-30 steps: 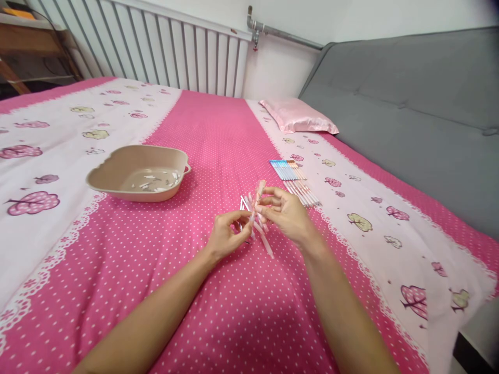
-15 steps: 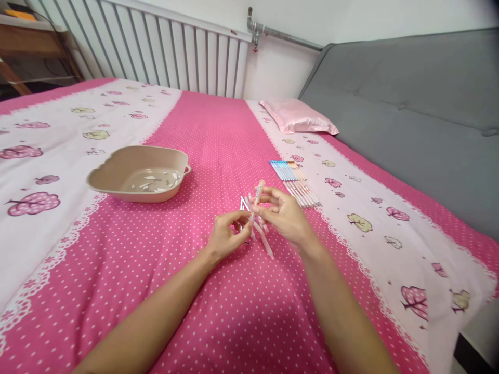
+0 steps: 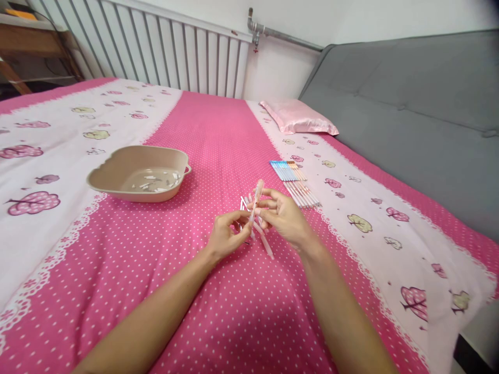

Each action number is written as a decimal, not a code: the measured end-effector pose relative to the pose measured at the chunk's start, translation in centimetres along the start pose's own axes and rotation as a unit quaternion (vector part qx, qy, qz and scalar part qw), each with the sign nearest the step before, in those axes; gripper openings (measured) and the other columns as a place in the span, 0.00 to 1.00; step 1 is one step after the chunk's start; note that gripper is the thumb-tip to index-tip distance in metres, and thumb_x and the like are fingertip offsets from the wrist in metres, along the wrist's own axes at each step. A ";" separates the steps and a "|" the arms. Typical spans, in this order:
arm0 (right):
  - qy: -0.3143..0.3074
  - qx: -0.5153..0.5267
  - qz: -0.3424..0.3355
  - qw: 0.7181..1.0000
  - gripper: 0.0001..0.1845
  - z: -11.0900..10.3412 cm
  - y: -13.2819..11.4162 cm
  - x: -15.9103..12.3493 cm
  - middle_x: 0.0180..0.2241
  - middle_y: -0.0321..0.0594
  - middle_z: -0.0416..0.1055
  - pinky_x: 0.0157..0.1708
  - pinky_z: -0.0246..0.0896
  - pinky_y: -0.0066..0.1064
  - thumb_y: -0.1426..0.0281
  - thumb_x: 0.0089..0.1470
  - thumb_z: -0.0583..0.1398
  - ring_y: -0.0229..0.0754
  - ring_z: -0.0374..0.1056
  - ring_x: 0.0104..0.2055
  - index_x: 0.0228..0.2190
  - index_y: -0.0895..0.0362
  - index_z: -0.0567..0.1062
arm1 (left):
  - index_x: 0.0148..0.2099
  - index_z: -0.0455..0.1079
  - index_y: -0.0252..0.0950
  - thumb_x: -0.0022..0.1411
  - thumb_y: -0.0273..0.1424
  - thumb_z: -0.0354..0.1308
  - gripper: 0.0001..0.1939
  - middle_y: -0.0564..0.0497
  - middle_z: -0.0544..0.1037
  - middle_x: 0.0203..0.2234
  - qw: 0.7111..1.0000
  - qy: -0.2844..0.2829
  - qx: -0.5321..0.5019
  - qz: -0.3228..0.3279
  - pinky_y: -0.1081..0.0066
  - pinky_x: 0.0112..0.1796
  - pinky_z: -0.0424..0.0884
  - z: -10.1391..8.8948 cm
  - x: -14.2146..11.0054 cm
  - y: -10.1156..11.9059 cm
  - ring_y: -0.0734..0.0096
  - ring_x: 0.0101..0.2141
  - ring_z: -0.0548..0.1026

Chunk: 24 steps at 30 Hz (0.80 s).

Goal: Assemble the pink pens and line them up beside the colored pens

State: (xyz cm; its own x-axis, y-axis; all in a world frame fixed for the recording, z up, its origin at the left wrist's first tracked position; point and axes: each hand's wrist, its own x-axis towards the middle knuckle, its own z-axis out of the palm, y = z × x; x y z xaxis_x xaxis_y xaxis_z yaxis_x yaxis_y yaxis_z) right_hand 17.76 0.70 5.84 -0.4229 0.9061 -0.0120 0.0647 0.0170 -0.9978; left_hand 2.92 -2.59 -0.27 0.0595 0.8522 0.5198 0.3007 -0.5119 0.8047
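A pale pink pen stands tilted between my two hands, its upper end leaning away from me. My left hand is closed in a pinch round its lower end. Against its middle, the thumb and fingers of my right hand are closed from the right side. Under and behind the hands, several loose pen parts, pink and white, lie on the bedspread, partly hidden by my fingers.
To the left sits a beige plastic basin with small white and grey pieces inside. Right of my hands, blue- and orange-topped pens lie in a row, with whitish pens nearer. A pink pillow lies behind on the bedspread.
The pen has turned between my fingers, and the dark lettering seen on its upper part no longer shows. My right fingers have shifted slightly; the left hand stays in place.
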 end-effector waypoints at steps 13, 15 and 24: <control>0.034 -0.070 -0.028 0.997 0.23 0.1 0.4 0.2 0.32 0.37 0.71 0.19 0.63 0.25 0.72 0.46 0.64 0.32 0.67 0.21 0.45 0.58 0.67 | 0.36 0.73 0.32 0.56 0.24 0.55 0.07 0.53 0.78 0.20 1.000 0.010 0.018 -0.004 0.77 0.25 0.67 0.0 -0.1 -0.1 0.77 0.21 0.73; 0.043 -0.091 -0.037 0.994 0.24 0.1 0.6 0.3 0.32 0.37 0.71 0.19 0.63 0.25 0.70 0.45 0.65 0.32 0.67 0.21 0.45 0.58 0.68 | 0.35 0.73 0.32 0.56 0.25 0.55 0.07 0.53 0.77 0.20 1.000 0.013 0.018 -0.005 0.77 0.25 0.68 0.0 -0.1 0.0 0.77 0.21 0.73; 0.035 -0.067 -0.044 0.996 0.27 0.0 0.6 0.2 0.40 0.42 0.71 0.19 0.61 0.24 0.66 0.45 0.66 0.29 0.64 0.20 0.47 0.57 0.68 | 0.34 0.73 0.32 0.55 0.25 0.55 0.06 0.53 0.78 0.20 1.000 0.012 0.020 -0.009 0.77 0.25 0.67 0.0 -0.1 0.0 0.77 0.21 0.73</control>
State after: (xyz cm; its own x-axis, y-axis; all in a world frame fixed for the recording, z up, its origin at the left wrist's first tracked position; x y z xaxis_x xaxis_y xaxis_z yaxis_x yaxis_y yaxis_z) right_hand 17.73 0.89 5.19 -0.3682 0.9260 0.0835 0.1520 0.1486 -0.9772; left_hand 2.92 -2.64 -0.32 0.0314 0.8582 0.5124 0.3398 -0.4913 0.8020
